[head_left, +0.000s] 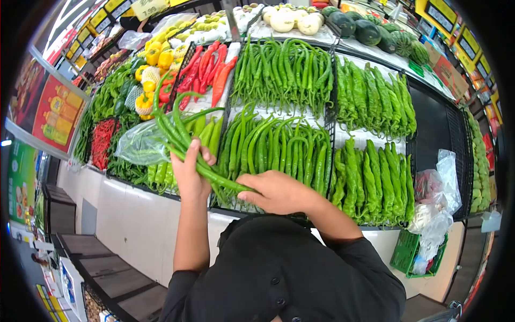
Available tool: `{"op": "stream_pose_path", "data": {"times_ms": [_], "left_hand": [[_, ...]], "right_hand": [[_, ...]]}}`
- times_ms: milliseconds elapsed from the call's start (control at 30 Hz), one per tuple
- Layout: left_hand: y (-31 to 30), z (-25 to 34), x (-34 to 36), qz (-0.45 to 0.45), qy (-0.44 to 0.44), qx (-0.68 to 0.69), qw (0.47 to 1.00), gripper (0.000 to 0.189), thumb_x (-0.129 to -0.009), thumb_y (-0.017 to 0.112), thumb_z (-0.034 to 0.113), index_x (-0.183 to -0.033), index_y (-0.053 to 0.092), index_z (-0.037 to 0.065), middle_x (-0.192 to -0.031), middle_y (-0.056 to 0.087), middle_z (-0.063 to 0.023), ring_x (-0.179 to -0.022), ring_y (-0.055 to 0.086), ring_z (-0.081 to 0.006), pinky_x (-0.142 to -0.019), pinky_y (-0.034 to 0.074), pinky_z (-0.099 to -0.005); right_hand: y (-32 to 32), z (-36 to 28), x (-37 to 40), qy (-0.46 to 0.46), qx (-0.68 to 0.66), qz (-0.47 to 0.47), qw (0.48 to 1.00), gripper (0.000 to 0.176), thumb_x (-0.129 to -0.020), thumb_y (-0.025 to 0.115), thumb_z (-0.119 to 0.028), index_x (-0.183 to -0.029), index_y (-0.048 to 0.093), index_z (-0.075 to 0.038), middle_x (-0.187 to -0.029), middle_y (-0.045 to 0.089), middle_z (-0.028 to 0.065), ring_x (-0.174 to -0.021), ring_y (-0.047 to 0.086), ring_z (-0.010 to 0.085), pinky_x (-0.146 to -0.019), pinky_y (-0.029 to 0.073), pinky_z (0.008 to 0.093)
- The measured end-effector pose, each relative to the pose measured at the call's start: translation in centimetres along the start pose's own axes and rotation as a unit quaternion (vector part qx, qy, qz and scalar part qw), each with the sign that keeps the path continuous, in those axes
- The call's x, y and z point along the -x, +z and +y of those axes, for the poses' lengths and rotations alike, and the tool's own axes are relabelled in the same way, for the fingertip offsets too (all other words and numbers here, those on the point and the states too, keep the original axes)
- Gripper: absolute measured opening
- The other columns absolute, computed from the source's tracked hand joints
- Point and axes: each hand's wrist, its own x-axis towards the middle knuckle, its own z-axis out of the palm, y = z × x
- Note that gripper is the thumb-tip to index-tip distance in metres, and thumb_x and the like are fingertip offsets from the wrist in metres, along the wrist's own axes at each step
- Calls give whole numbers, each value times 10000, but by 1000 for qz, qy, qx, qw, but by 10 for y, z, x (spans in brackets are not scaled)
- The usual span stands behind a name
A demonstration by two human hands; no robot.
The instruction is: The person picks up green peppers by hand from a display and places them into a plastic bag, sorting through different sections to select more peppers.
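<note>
My left hand (192, 170) is closed around a small bunch of long green chili peppers (177, 129), whose curved ends fan out to the upper left. Toward my right hand (279, 191) one pepper of the bunch stretches across, and the fingers there pinch its end. Behind the bunch lies a clear plastic bag (140, 144), partly covered by the peppers. Just beyond my hands, rows of long green chilies (273, 147) lie side by side in a black-edged compartment. Lighter green peppers (212, 134) show beside my left wrist.
Red long peppers (204, 70) and yellow bell peppers (153, 56) lie at the back left. Wrinkled green peppers (373, 180) fill compartments to the right, near a black tray (437, 134). Plastic bags (437, 198) hang over a green crate (402, 252). Watermelons (367, 33) sit behind.
</note>
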Motion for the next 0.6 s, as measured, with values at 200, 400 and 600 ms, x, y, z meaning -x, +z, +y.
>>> {"op": "stream_pose_path", "data": {"times_ms": [200,400,600], "left_hand": [[-29,8,-14,5,30,54,998,102,-972,563,99,-1020,488,50,-947,571,-48,-704,488,-108,-579,420,-256],[-74,37,-36,55,125,60,989,123,-964,575,76,-1026,472,48,-927,589,-51,-695,513,-120,-568,430,-261],[-109,46,-24,103,148,24,983,130,-973,580,86,-1003,460,47,-928,574,-59,-711,503,-140,-573,421,-271]], "right_hand": [[-11,0,36,-27,35,34,998,260,-1014,479,-283,-1011,518,-26,-778,606,236,-769,597,463,-672,446,550],[-86,3,98,-9,26,122,992,187,-1019,467,-224,-1043,536,-51,-691,534,153,-642,566,337,-597,444,444],[-156,57,70,22,11,525,851,305,-1026,463,-212,-1264,517,-29,-777,565,109,-690,552,256,-667,467,385]]}}
